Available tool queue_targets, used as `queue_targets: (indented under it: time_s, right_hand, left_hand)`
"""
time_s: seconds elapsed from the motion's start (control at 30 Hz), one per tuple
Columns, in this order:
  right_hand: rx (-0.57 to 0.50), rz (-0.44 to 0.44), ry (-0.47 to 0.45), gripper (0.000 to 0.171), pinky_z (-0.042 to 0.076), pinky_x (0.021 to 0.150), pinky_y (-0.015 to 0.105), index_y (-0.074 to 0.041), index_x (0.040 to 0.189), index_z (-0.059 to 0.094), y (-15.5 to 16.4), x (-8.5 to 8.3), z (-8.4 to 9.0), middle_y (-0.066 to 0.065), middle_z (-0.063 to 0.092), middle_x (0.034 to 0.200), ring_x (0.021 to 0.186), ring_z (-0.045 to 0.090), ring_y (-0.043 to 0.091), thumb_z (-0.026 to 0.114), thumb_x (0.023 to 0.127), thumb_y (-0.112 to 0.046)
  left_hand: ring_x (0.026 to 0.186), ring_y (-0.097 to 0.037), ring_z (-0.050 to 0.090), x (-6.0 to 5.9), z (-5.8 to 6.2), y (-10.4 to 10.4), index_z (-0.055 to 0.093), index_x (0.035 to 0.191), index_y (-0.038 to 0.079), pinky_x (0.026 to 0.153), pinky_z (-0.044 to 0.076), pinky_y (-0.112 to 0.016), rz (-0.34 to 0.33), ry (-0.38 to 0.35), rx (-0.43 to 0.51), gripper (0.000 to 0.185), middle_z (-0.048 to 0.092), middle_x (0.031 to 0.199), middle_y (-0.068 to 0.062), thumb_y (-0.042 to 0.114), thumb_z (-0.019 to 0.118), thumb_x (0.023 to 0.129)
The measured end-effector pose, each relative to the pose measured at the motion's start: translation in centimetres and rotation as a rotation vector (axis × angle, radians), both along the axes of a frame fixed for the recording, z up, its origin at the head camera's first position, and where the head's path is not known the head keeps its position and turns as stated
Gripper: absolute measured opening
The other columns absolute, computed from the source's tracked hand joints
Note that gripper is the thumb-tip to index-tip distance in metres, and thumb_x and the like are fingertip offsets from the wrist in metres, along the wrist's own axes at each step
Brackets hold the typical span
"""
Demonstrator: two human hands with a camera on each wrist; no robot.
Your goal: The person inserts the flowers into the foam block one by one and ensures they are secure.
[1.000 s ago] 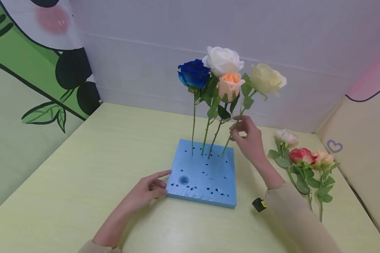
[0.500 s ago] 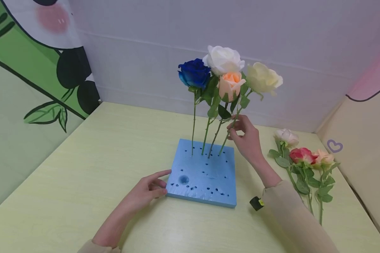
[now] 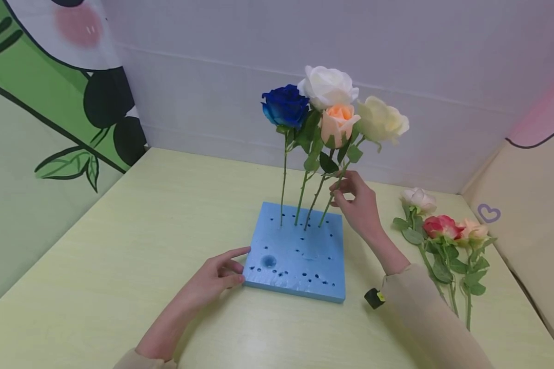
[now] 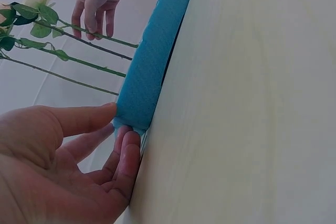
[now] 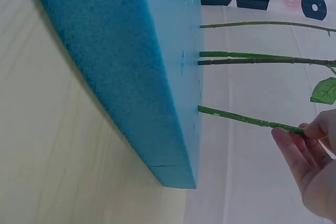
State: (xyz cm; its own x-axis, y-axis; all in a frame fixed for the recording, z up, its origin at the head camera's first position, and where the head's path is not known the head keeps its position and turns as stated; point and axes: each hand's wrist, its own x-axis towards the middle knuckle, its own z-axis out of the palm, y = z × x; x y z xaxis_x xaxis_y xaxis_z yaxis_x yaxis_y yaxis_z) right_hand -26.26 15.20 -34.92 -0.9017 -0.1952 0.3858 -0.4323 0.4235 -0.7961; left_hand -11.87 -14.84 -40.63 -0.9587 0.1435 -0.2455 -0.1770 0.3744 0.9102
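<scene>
Blue foam block (image 3: 297, 253): lying flat on the desk (image 3: 120, 266), about midway between its left and right edges, its top pierced with many holes.

Cream rose (image 3: 380, 120): standing tilted in the block's far right corner, its stem running down into a hole there.

Right hand (image 3: 357, 205): pinching the cream rose's stem between thumb and fingertips (image 5: 286, 140), partway up from the foam.

Left hand (image 3: 212, 279): resting against the block's near left corner, thumb and fingers (image 4: 128, 156) lying relaxed and touching the foam's edge, gripping nothing.

Blue rose (image 3: 284, 105), white rose (image 3: 328, 86), peach rose (image 3: 338, 123): standing in the block's far row, left of the cream rose, heads crowding together.

Loose roses (image 3: 438, 230): three stems, white, red and peach, lying on the desk near its right edge, well apart from the block.

Small black object (image 3: 373, 298): sitting at the right sleeve's cuff.
</scene>
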Motion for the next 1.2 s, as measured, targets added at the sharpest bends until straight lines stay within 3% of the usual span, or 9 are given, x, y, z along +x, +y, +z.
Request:
queue_targets:
  time_s: [0.13, 0.33, 1.2]
  right_hand:
    - [0.004, -0.006, 0.015, 0.031, 0.061, 0.075, 0.037, -0.005, 0.128, 0.054, 0.4, -0.6, -0.8, 0.022, 0.069, 0.105, 0.094, 0.068, 0.031, 0.051, 0.097, -0.003]
    - [-0.02, 0.003, 0.035, 0.022, 0.061, 0.075, 0.037, -0.005, 0.119, 0.06, 0.5, -0.3, -0.8, 0.019, 0.071, 0.105, 0.093, 0.071, 0.029, 0.052, 0.101, -0.016]
    - [0.085, 0.036, 0.146, 0.012, 0.06, 0.07, 0.027, -0.002, 0.104, 0.065, 0.9, 0.6, -1.0, 0.014, 0.073, 0.101, 0.089, 0.073, 0.026, 0.056, 0.1, -0.009]
  left_hand:
    - [0.091, -0.019, 0.06, 0.0, 0.0, 0.0, 0.051, 0.145, 0.02, 0.074, 0.044, -0.03, -0.003, 0.003, 0.0, 0.058, 0.063, 0.112, -0.013, 0.005, 0.066, 0.091]
    - [0.091, -0.019, 0.06, -0.1, 0.0, 0.0, 0.051, 0.145, 0.02, 0.073, 0.043, -0.031, -0.002, 0.003, -0.005, 0.058, 0.063, 0.112, -0.013, 0.006, 0.066, 0.09]
    - [0.092, -0.02, 0.059, 0.0, 0.2, 0.0, 0.052, 0.144, 0.02, 0.075, 0.044, -0.031, -0.007, 0.011, -0.038, 0.058, 0.065, 0.111, -0.012, 0.005, 0.066, 0.09]
